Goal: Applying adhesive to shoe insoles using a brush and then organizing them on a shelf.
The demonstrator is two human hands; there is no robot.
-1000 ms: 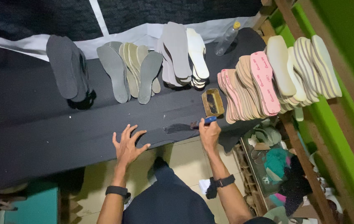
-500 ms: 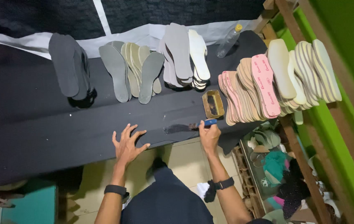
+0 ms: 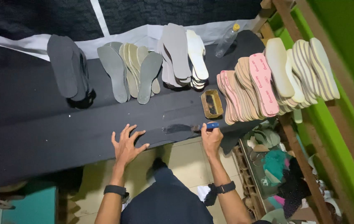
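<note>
On black table (image 3: 40, 137), right hand (image 3: 211, 139) fingers pinch blue-handled brush (image 3: 205, 126), seemingly; left hand (image 3: 126, 145) splayed, empty.

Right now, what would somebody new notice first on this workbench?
Probably the fanned stacks of shoe insoles along the far side of the black table: dark grey insoles on the left, pink insoles on the right. Next, at the near edge, the right hand holds a blue-handled brush on the tabletop, while the left hand rests spread flat.
</note>
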